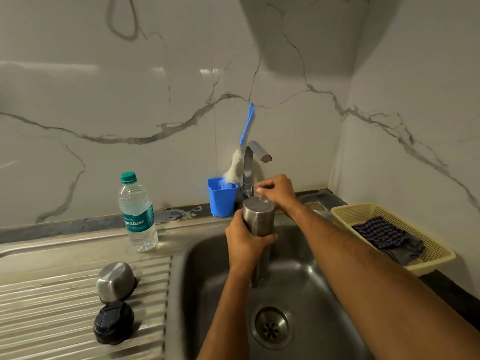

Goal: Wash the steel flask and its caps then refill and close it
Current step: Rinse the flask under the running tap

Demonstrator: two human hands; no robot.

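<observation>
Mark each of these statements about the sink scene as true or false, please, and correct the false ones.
1. The left hand grips the steel flask above the sink basin. True.
2. The right hand holds the bottle brush. False: the bottle brush stands in the blue cup by the wall; the right hand is at the tap's base, its fingers curled there.
3. The steel cap and the black cap lie on the ribbed drainboard. True.
4. The plastic water bottle has no cap on. False: its green cap is on.
5. The checked cloth lies inside the sink basin. False: it lies in the cream basket at the right.
</observation>
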